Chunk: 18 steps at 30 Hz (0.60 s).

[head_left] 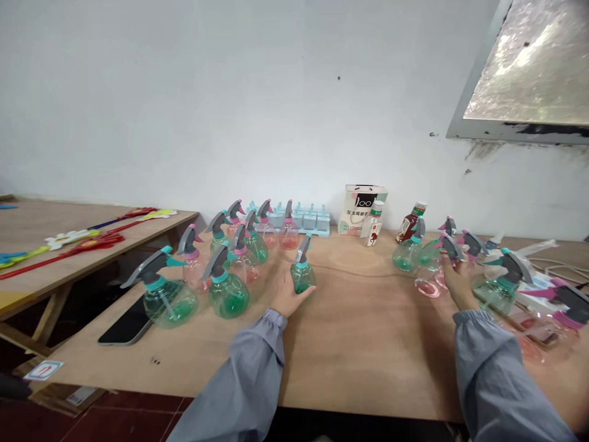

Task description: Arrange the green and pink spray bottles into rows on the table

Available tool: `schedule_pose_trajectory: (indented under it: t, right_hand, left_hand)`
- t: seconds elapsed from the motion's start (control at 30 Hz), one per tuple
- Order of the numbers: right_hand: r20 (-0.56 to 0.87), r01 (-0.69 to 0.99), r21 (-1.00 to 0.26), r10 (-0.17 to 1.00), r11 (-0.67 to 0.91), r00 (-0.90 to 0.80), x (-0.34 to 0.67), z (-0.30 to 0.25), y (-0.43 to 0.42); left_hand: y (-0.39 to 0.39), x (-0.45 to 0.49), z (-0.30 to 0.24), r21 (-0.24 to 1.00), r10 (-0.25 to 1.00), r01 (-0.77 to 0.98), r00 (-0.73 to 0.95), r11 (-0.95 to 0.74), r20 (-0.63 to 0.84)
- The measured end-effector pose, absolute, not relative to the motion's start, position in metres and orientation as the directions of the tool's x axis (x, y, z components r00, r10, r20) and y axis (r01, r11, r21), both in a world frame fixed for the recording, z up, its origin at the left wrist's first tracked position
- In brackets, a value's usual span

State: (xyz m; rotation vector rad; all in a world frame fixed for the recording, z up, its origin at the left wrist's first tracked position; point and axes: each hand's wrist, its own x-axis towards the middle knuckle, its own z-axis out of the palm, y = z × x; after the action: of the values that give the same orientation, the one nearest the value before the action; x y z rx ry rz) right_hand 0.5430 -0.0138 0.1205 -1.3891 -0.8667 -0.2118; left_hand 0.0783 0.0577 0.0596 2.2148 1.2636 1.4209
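Observation:
My left hand (pixel 286 293) is wrapped round the base of a small green spray bottle (pixel 302 270) that stands upright on the wooden table (pixel 368 319). To its left stands a cluster of several green and pink spray bottles (pixel 227 288) with grey triggers. My right hand (pixel 455 279) reaches into a second group at the right and grips a clear pink spray bottle (pixel 432 276) by its neck. Both arms wear grey sleeves.
A black phone (pixel 126 324) lies near the table's left front edge. At the back stand blue ice moulds (pixel 304 220), a white carton (pixel 361 210) and two small drink bottles (pixel 373 224). Cables (pixel 559 267) lie at the far right. A second table (pixel 69 245) holds colourful swatters.

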Motion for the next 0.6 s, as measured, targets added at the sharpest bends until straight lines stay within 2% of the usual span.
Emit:
schedule_pose_trajectory:
  t: [0.1,0.17,0.23,0.33,0.37,0.4,0.43,0.53,0.6]
  right_hand:
    - [0.591,0.560,-0.803,0.398,0.204,0.702,0.549,0.120,-0.006]
    - [0.578,0.553,-0.813,0.380,0.184,0.723,0.547,0.116,-0.009]
    - [0.622,0.592,-0.783,0.251,0.192,0.742,0.539,0.110,-0.019]
    - [0.739,0.730,-0.644,-0.061,0.230,0.671,0.506,0.101,-0.038]
    - [0.772,0.764,-0.595,-0.089,0.248,0.630,0.490,0.100,-0.042]
    - [0.799,0.777,-0.562,-0.056,0.284,0.598,0.472,0.100,-0.045]
    - [0.821,0.767,-0.547,0.035,0.335,0.570,0.451,0.102,-0.046]
    - [0.782,0.642,-0.606,0.503,0.470,0.369,0.382,0.112,-0.038]
    - [0.657,0.474,-0.720,0.718,0.507,0.231,0.337,0.117,-0.027]
  left_hand:
    - [0.058,0.078,0.060,0.602,0.766,0.524,0.167,-0.603,0.621]
    - [0.057,0.078,0.060,0.620,0.774,0.506,0.167,-0.599,0.611]
    - [0.055,0.078,0.060,0.632,0.781,0.501,0.159,-0.591,0.604]
    - [0.050,0.084,0.058,0.660,0.809,0.505,0.146,-0.556,0.570]
    - [0.048,0.088,0.057,0.673,0.823,0.506,0.147,-0.540,0.549]
    - [0.045,0.093,0.056,0.684,0.836,0.507,0.154,-0.524,0.526]
    - [0.043,0.099,0.056,0.693,0.849,0.511,0.164,-0.509,0.502]
    - [0.033,0.116,0.054,0.697,0.872,0.538,0.182,-0.475,0.454]
    - [0.024,0.125,0.052,0.699,0.873,0.536,0.180,-0.473,0.453]
